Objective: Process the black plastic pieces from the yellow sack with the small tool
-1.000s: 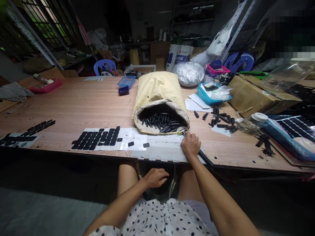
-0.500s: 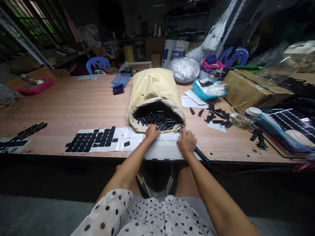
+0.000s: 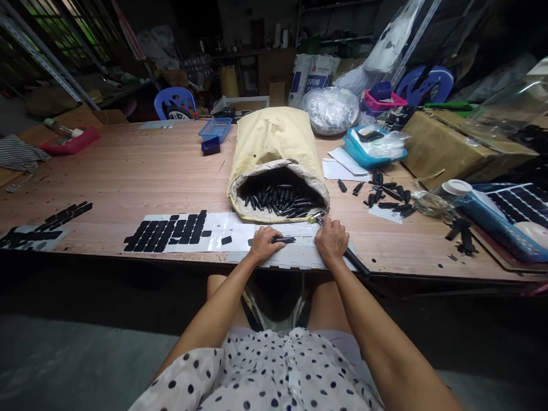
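My left hand [image 3: 263,244] is closed on slender black pointed pieces [image 3: 283,240], which stick out to the right just above the white sheet [image 3: 299,230]. It looks like more than one piece, but I cannot tell exactly. In my right hand [image 3: 332,242] is a black-handled tool [image 3: 358,264]; its small shiny, yellowish head shows above my fingers, near the sack's lower right corner. A pale yellow sack [image 3: 276,134] lies before me with its mouth towards me. Inside it are many similar black pieces [image 3: 285,198].
Black flat rounded tabs [image 3: 154,233] lie in rows on white sheets to the left. To the right are loose black pieces [image 3: 387,191], a turquoise basket [image 3: 357,154], a cardboard box [image 3: 445,145] and a blue basket [image 3: 492,228]. Small blue baskets [image 3: 216,130] stand behind left.
My left hand has come out of the sack's mouth, down towards me, with black pieces in it. My right hand keeps the tool. The view has shifted slightly.
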Demonstrator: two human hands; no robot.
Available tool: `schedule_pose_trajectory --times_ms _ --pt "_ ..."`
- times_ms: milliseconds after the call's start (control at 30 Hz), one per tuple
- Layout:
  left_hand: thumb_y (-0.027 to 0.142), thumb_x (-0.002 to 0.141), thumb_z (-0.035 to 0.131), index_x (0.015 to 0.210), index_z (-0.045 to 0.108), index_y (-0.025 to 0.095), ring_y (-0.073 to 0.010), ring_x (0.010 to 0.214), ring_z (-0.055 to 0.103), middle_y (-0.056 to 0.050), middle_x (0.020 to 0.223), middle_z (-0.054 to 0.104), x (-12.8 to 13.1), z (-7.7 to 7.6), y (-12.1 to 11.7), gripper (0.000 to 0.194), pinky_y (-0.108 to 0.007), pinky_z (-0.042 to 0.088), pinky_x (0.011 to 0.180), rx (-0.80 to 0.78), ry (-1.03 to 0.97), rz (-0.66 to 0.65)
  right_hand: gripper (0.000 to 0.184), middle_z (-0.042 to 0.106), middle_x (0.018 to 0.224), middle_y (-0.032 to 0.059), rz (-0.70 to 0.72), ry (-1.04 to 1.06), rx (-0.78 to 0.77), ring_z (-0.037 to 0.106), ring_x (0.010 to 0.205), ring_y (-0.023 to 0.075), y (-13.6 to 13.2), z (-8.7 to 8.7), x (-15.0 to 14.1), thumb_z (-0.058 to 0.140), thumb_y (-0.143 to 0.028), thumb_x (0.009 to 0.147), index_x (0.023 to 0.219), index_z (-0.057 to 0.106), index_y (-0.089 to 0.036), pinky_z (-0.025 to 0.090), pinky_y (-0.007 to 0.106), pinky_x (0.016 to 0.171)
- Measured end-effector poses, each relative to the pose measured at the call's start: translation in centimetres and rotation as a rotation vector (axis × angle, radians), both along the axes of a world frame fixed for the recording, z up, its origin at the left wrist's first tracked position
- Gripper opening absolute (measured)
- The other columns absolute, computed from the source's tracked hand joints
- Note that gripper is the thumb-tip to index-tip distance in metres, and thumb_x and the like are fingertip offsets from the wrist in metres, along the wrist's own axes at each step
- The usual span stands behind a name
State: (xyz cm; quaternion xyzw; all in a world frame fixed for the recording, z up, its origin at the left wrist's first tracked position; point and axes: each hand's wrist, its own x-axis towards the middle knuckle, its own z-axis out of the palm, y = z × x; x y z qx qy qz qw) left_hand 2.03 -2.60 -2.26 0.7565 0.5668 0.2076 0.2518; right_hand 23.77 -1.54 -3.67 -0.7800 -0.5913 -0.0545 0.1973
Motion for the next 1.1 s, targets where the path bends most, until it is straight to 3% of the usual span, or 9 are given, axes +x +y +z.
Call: schedule_pose_trajectory --times_ms 133,233,333,500,667,867,1100 --pt "0.031 0.077 0.077 0.094 0.075 0.026 -0.0242 0.102 0.056 -0.002 0.096 0.068 0.2 0.0 0.4 0.018 -0.038 0.044 0.094 -0.022 -0.041 -0.002 0.032 0.063 0.097 0.0125 0.021 0.107 -0.001 0.054 0.093 0.0257 -0.2 0.5 0.6 0.048 -0.019 0.089 0.113 0.068 -0.019 0.037 0.035 0.074" --pt "0.03 0.076 0.078 0.094 0.074 0.025 -0.0234 0.1 0.056 -0.002 0.094 0.068 0.3 -0.1 0.3 0.018 -0.037 0.045 0.092 -0.015 -0.065 0.013 0.033 0.066 0.098 0.0108 0.117 0.232 0.12 0.057 0.093 0.0242 -1.2 0.7 0.4 0.047 -0.02 0.089 0.114 0.068 -0.02 0.042 0.035 0.079" --pt "0.028 0.076 0.078 0.092 0.073 0.024 -0.0224 0.098 0.056 -0.001 0.094 0.067 0.4 -0.3 0.2 0.018 -0.036 0.044 0.092 0.009 -0.076 0.023 0.033 0.069 0.101 0.0094 0.259 0.419 0.247 0.06 0.091 0.0223 -2.9 0.6 -0.9 0.045 -0.025 0.09 0.115 0.067 -0.02 0.048 0.036 0.083" --pt "0.028 0.076 0.078 0.092 0.074 0.025 -0.0223 0.099 0.056 -0.002 0.094 0.064 0.6 -0.6 0.4 0.016 -0.037 0.044 0.093 0.004 -0.078 0.031 0.031 0.073 0.103 0.0088 0.463 0.602 0.257 0.065 0.095 0.0227 -5.4 0.5 -4.0 0.046 -0.031 0.092 0.109 0.07 -0.021 0.052 0.039 0.087" --pt "0.029 0.079 0.076 0.091 0.074 0.024 -0.0217 0.098 0.055 -0.001 0.092 0.063 0.6 -0.5 0.6 0.013 -0.036 0.044 0.092 -0.005 -0.076 0.021 0.033 0.073 0.103 0.0086 0.512 0.548 0.235 0.065 0.097 0.0214 -6.4 0.7 -5.4 0.043 -0.03 0.094 0.113 0.069 -0.022 0.052 0.036 0.089" --pt "0.028 0.079 0.075 0.093 0.076 0.026 -0.0221 0.098 0.056 -0.002 0.092 0.065 0.7 -0.6 0.5 0.014 -0.037 0.044 0.092 -0.01 -0.075 0.026 0.037 0.071 0.103 0.0095 0.487 0.365 0.041 0.063 0.099 0.0209 -6.5 0.5 -5.4 0.038 -0.023 0.095 0.118 0.067 -0.021 0.05 0.034 0.091" --pt "0.028 0.079 0.075 0.094 0.077 0.026 -0.0224 0.099 0.056 -0.002 0.092 0.065 0.9 -0.5 0.4 0.015 -0.038 0.044 0.094 -0.009 -0.095 0.039 0.038 0.07 0.103 0.0104 0.446 0.387 0.094 0.062 0.1 0.0223 -6.9 0.6 -4.4 0.037 -0.026 0.096 0.119 0.066 -0.02 0.049 0.036 0.092"
